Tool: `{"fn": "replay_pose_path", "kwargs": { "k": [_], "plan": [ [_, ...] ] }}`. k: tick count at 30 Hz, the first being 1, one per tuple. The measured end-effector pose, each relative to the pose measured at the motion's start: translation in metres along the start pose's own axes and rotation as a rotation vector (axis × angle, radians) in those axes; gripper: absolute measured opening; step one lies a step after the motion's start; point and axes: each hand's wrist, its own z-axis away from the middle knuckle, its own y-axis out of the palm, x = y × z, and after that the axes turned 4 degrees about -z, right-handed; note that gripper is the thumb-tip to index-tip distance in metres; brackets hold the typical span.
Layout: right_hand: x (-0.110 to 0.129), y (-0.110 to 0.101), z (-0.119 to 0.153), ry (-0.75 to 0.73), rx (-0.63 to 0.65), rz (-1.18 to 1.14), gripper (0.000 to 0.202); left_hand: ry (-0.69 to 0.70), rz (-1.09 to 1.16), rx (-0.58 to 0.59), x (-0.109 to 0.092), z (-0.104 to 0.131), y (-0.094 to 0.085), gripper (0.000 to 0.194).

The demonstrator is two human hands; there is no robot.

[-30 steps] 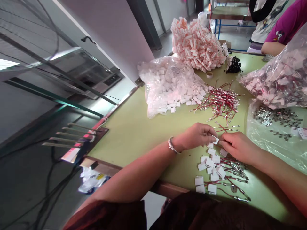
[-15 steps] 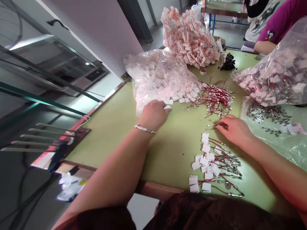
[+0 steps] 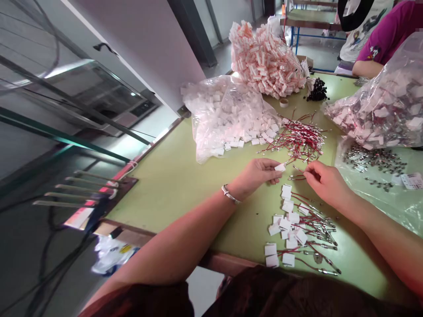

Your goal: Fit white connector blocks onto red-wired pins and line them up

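Note:
A white connector [image 3: 280, 167] is pinched between the thumb and fingers of my left hand [image 3: 259, 176], near the middle of the table. My right hand [image 3: 324, 178] is closed on a red wire [image 3: 299, 169], whose metal end points toward the connector. Connector and wire end lie close together, with a small gap between them. Just beyond my hands is a pile of red wires [image 3: 302, 138]. Below them, white connectors with red wires attached [image 3: 293, 218] lie in a loose column.
Clear bag of white connectors [image 3: 228, 114] behind my left hand; heap of pink-white parts [image 3: 264, 61] farther back. Black pieces [image 3: 317, 90] and a tape roll [image 3: 283, 103] nearby. On the right, another full bag [image 3: 380, 110], metal terminals [image 3: 373, 160] and a person's purple sleeve [image 3: 390, 33].
My left hand has moved right and nearer from the bag's edge, carrying the white connector toward my right hand. My right hand keeps its pinch. The view has shifted slightly.

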Motion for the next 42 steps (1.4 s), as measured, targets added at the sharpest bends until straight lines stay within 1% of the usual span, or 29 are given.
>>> {"fn": "replay_pose_path", "kwargs": {
  "k": [3,7,10,13,18,20,23,25,29,31,33,34,37,39,40,42],
  "plan": [
    [0.006,-0.001,0.005,-0.071,0.009,-0.045,0.013,0.022,-0.004,0.06,0.0,0.005,0.002,0.031],
    [0.005,0.001,0.006,-0.174,0.012,-0.008,0.018,0.061,-0.031,0.109,-0.001,0.007,0.002,0.035],
    [0.002,0.002,0.005,-0.198,-0.012,0.033,0.018,0.077,-0.031,0.152,-0.002,0.007,0.0,0.035],
    [0.001,0.003,0.007,-0.232,-0.066,0.115,0.017,0.079,-0.028,0.188,-0.001,0.008,0.0,0.034],
    [0.002,0.002,0.01,-0.408,-0.164,0.339,0.025,0.056,0.009,0.203,0.0,0.009,0.0,0.036],
    [0.003,0.001,0.012,-0.46,-0.19,0.396,0.026,0.036,0.044,0.217,0.0,0.009,0.0,0.037],
    [0.005,0.001,0.013,-0.474,-0.21,0.369,0.025,0.011,0.091,0.278,0.0,0.008,-0.001,0.037],
    [0.005,0.002,0.013,-0.472,-0.194,0.315,0.024,0.01,0.103,0.299,0.001,0.008,-0.001,0.037],
    [0.002,0.003,0.013,-0.446,-0.114,0.229,0.022,0.041,0.043,0.263,0.0,0.008,-0.002,0.036],
    [0.0,0.003,0.013,-0.433,-0.074,0.211,0.021,0.057,-0.042,0.277,-0.001,0.009,-0.004,0.035],
    [-0.001,0.001,0.012,-0.44,-0.027,0.222,0.022,0.113,-0.171,0.309,-0.004,0.009,-0.005,0.034],
    [-0.001,0.0,0.012,-0.447,-0.004,0.236,0.023,0.172,-0.254,0.324,-0.005,0.01,-0.005,0.032],
    [0.001,-0.002,0.011,-0.446,0.066,0.265,0.024,0.422,-0.516,0.318,-0.008,0.011,-0.001,0.025],
    [0.003,-0.001,0.012,-0.428,0.096,0.257,0.023,0.544,-0.633,0.287,-0.007,0.012,0.004,0.024],
    [0.003,0.0,0.012,-0.424,0.106,0.242,0.023,0.574,-0.664,0.279,-0.006,0.013,0.007,0.024],
    [0.004,0.002,0.014,-0.428,0.115,0.213,0.022,0.591,-0.692,0.29,-0.004,0.014,0.012,0.025]
  ]
}}
